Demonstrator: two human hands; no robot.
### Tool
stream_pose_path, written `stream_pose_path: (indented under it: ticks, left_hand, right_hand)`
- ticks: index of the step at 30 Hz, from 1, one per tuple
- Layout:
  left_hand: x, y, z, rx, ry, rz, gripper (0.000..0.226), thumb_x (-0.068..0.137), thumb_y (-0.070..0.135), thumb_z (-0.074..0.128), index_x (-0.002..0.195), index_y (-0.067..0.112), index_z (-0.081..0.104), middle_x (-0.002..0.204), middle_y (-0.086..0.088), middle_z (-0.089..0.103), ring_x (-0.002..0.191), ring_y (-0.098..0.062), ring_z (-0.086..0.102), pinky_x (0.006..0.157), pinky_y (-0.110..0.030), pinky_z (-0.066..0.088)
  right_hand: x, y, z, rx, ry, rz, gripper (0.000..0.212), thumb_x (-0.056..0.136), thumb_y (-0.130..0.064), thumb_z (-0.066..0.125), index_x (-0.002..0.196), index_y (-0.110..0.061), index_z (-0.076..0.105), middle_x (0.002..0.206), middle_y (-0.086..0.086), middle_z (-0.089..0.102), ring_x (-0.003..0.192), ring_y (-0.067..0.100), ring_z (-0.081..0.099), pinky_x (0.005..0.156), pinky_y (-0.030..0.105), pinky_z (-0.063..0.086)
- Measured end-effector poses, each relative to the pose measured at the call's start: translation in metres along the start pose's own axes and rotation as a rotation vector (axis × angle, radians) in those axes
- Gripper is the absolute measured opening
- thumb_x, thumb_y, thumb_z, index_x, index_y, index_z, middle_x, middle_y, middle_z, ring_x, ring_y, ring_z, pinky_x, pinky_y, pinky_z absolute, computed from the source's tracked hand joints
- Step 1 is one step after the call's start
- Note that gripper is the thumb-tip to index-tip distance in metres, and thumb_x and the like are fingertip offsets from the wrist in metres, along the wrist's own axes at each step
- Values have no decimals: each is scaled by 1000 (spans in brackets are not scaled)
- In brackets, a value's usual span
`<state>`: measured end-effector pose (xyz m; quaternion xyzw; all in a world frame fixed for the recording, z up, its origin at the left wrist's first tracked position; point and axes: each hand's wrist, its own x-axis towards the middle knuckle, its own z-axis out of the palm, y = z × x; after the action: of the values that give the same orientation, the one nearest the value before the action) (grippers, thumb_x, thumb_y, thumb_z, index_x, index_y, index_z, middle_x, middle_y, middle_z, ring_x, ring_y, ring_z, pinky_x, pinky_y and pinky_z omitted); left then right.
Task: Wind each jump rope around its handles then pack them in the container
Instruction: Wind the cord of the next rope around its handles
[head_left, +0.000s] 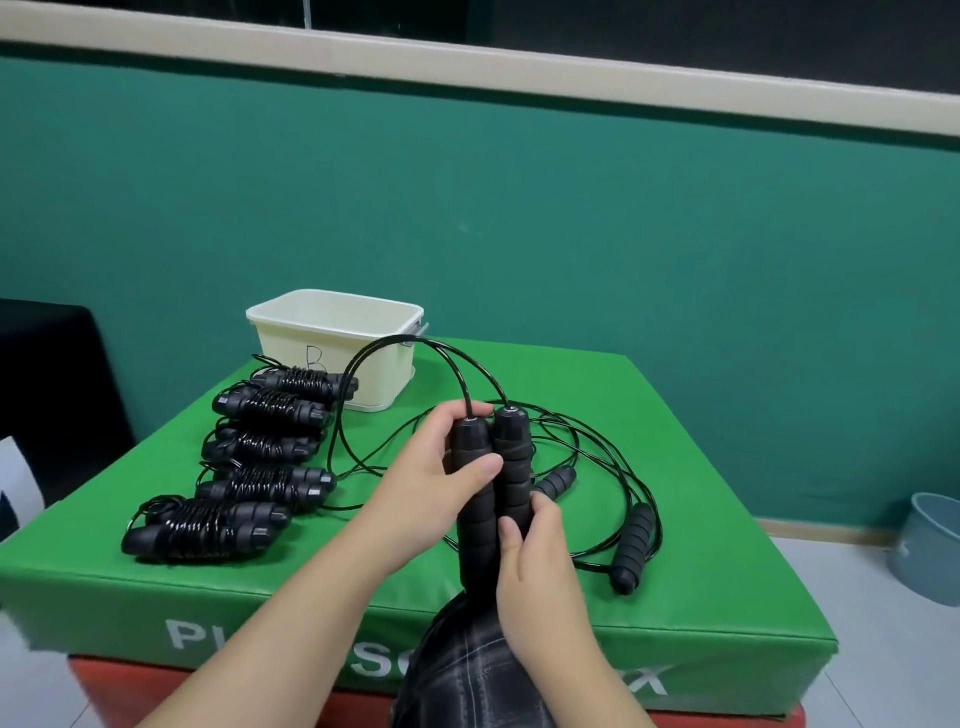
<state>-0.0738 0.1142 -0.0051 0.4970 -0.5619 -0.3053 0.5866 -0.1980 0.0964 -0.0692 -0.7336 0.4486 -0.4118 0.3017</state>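
Both hands hold two black handles (491, 467) side by side, upright, above the green worktop (675, 415). The left hand (431, 478) has its fingers curled round the tops; the right hand (524, 545) pinches the bottoms. The rope (415, 345) loops loose. Best to keep the handles tight together, then wrap neatly. Five wound ropes (260, 467) lie by the white tub (332, 312). The wall behind is green.

A green padded box (675, 467) with white lettering sits on a red block (208, 691). At three o'clock a grey-blue bin (932, 545) stands on the floor.
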Motion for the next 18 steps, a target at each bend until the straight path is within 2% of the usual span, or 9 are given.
stream_pose_path:
  ticks: [3, 5, 8, 12, 15, 18]
  left_hand:
    - [-2, -2, -2, 0, -14, -7, 39, 88, 1, 61, 109, 32, 53, 102, 3, 65, 90, -6, 61, 91, -29, 48]
    - [-5, -2, -3, 7, -25, 2, 38, 87, 1, 61, 109, 30, 51, 100, 4, 64, 89, -6, 60, 90, -29, 48]
    - [-8, -2, -4, 80, -17, 6, 38, 86, 4, 64, 108, 29, 47, 96, 6, 61, 83, -4, 56, 83, -23, 46]
    - [-11, -3, -8, 192, 23, 22, 39, 83, 9, 69, 104, 29, 42, 99, 6, 58, 85, -5, 54, 78, -19, 43]
    - [-14, 1, -10, 265, 14, 50, 41, 81, 13, 71, 102, 30, 39, 112, 12, 56, 91, 6, 54, 81, -12, 42]
    - [-19, 8, -15, 355, -32, 41, 37, 84, 22, 68, 105, 29, 39, 106, 14, 56, 89, 5, 53, 82, -20, 43]
  right_hand:
    - [-3, -5, -2, -16, -33, -46, 39, 99, -20, 38, 138, -26, 31, 121, -15, 44, 111, 7, 45, 88, 22, 36]
    - [-4, -6, -1, 6, -40, -61, 37, 94, -20, 37, 129, -32, 35, 119, -13, 47, 109, 8, 45, 93, 25, 37]
    - [-6, -13, 1, 23, -44, -43, 35, 81, -26, 43, 116, -30, 39, 111, -7, 49, 103, 14, 47, 89, 30, 41]
    - [-6, -21, 10, 17, -45, 36, 69, 68, -42, 69, 124, -30, 31, 116, -10, 48, 106, 11, 49, 89, 34, 47]
    - [-3, -24, 13, -9, -1, 101, 68, 63, -41, 77, 110, -36, 27, 109, -11, 51, 101, 16, 55, 80, 36, 50]
    - [-5, -24, 12, -69, 57, 87, 57, 65, -38, 73, 99, -37, 27, 98, -10, 53, 88, 17, 55, 69, 33, 46]
